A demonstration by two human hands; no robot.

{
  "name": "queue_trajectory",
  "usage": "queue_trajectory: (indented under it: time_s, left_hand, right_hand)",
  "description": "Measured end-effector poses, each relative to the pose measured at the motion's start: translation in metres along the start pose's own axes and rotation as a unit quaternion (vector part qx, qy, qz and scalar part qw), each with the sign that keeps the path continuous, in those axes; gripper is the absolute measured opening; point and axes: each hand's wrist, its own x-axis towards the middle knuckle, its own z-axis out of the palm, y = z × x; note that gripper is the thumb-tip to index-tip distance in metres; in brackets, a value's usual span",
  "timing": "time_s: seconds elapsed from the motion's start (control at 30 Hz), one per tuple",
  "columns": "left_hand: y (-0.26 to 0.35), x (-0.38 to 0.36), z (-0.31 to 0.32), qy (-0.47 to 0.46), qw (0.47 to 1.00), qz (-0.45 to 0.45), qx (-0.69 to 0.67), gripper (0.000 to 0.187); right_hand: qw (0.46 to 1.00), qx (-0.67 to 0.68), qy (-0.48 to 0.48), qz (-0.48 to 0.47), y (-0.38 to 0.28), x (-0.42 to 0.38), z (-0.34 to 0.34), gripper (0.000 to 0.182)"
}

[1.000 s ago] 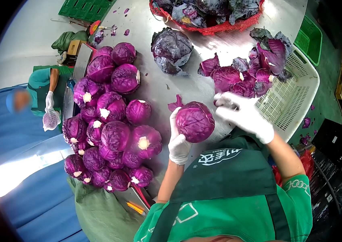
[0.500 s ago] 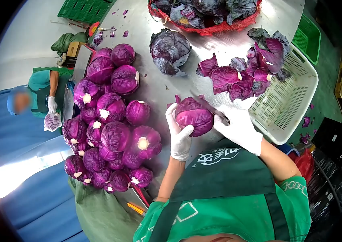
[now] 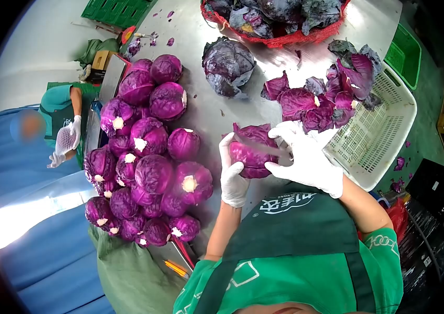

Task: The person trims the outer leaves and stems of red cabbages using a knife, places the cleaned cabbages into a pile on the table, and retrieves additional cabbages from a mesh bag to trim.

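Observation:
A red cabbage (image 3: 256, 163) is in front of me, low over the metal table. My left hand (image 3: 234, 177), in a white glove, is closed around its left side, thumb toward me. My right hand (image 3: 305, 159), also gloved, grips a knife (image 3: 258, 144) at the cabbage's right side. The blade is smeared by motion and lies across the upper face of the cabbage; the handle is mostly hidden in my fingers. A loosened leaf edge stands up at the top of the cabbage.
Many trimmed red cabbages (image 3: 151, 174) are piled on the left. Beyond sit a dark untrimmed cabbage (image 3: 228, 68) and a red net bag (image 3: 284, 39) of more. Loose leaves (image 3: 316, 107) lie beside a white basket (image 3: 371, 172). A co-worker (image 3: 57, 120) holds white netting at far left.
The knife blade has swung to lie further left across the cabbage, and my right hand has lifted and turned. The co-worker's hands and netting have shifted. The whole view has moved slightly.

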Motion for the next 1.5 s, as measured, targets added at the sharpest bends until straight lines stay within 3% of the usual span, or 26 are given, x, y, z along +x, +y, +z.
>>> queue_trajectory:
  time_s: [0.07,0.23,0.3,0.37,0.43,0.47,0.5,0.53,0.6,0.63,0.67,0.9,0.97,1.0,1.07,1.1,1.13,1.17,1.23,1.27,1.3,1.37,1.43,1.5]
  left_hand:
    - [0.002,0.0,-0.001,0.002,1.0,-0.001,0.013,0.082]
    - [0.004,-0.001,-0.002,0.004,1.0,0.0,0.011,0.088]
    - [0.004,-0.001,-0.007,-0.007,1.0,-0.002,0.018,0.09]
    - [0.002,-0.001,-0.011,-0.009,1.0,0.002,0.012,0.093]
    - [0.001,0.0,-0.01,-0.014,1.0,0.001,0.004,0.092]
    - [0.0,0.002,-0.009,-0.019,0.996,-0.043,-0.075,0.087]
    - [0.0,0.002,-0.009,-0.021,0.984,-0.088,-0.152,0.081]
    - [-0.005,0.002,-0.012,0.035,0.972,-0.136,-0.187,0.069]
    - [-0.026,0.002,-0.026,-0.08,0.962,-0.215,-0.149,0.067]
    - [-0.03,-0.001,-0.023,-0.092,0.81,-0.291,-0.501,0.069]
    - [-0.029,0.001,-0.021,-0.053,0.719,-0.328,-0.61,0.07]
    - [-0.015,-0.003,-0.026,-0.062,0.688,-0.283,-0.665,0.07]
    - [-0.006,-0.006,-0.029,-0.068,0.676,-0.284,-0.676,0.071]
    - [0.005,-0.007,-0.027,-0.079,0.687,-0.269,-0.671,0.073]
    - [0.044,-0.003,-0.027,-0.126,0.762,-0.211,-0.6,0.071]
    - [0.066,-0.001,-0.03,-0.149,0.804,-0.178,-0.548,0.07]
    - [0.096,-0.006,-0.031,-0.11,0.888,-0.087,-0.438,0.062]
    - [0.126,-0.011,-0.033,-0.049,0.95,-0.011,-0.307,0.054]
    - [0.184,-0.014,-0.034,0.062,0.977,0.171,-0.111,0.048]
    - [0.214,-0.011,-0.05,0.079,0.962,0.254,0.059,0.049]
    - [0.242,-0.007,-0.067,0.098,0.913,0.324,0.228,0.051]
    - [0.285,-0.002,-0.084,0.233,0.774,0.375,0.453,0.053]
    - [0.318,0.012,-0.125,0.321,0.635,0.347,0.611,0.064]
    - [0.337,0.028,-0.163,0.358,0.533,0.309,0.702,0.073]
  right_hand:
    - [0.997,0.053,0.048,-0.028,0.008,-0.001,0.008,0.031]
    - [0.999,0.033,0.018,0.002,0.022,-0.002,0.002,0.016]
    - [0.994,-0.008,0.105,-0.007,0.028,0.006,-0.017,0.014]
    - [0.959,0.169,0.167,0.153,0.042,0.019,-0.045,0.023]
    - [0.962,-0.07,0.26,0.048,0.046,0.032,-0.06,0.035]
    - [0.972,0.024,0.218,0.08,0.037,0.028,-0.058,0.041]
    - [0.981,-0.005,0.177,0.08,0.034,0.025,-0.051,0.039]
    - [0.987,0.007,0.155,0.052,0.038,0.021,-0.042,0.037]
    - [0.987,-0.032,0.153,-0.025,0.063,0.021,-0.016,0.032]
    - [0.986,0.055,0.089,0.127,0.054,0.018,-0.014,0.032]
    - [0.985,0.077,0.1,0.121,0.066,0.016,-0.003,0.031]
    - [0.966,0.157,0.048,0.201,0.073,0.015,0.02,0.031]
    - [0.982,0.087,0.023,0.164,0.072,0.019,0.021,0.028]
    - [0.995,0.042,0.062,0.071,0.093,0.017,0.032,0.026]
    - [0.985,0.075,-0.013,0.157,0.086,0.023,0.029,0.025]
    - [0.986,0.085,-0.019,0.142,0.091,0.023,0.032,0.025]
    - [0.977,0.103,-0.038,0.185,0.084,0.023,0.031,0.026]
    - [0.982,0.095,-0.046,0.157,0.098,0.023,0.034,0.026]
    - [0.969,0.146,-0.061,0.192,0.101,0.023,0.037,0.027]
    - [0.966,0.157,-0.063,0.193,0.107,0.022,0.039,0.027]
    - [0.964,0.168,-0.064,0.197,0.113,0.022,0.041,0.026]
    - [0.963,0.164,-0.07,0.2,0.118,0.023,0.045,0.026]
    - [0.962,0.156,-0.079,0.208,0.119,0.024,0.049,0.027]
    - [0.957,0.14,-0.112,0.23,0.103,0.026,0.049,0.027]
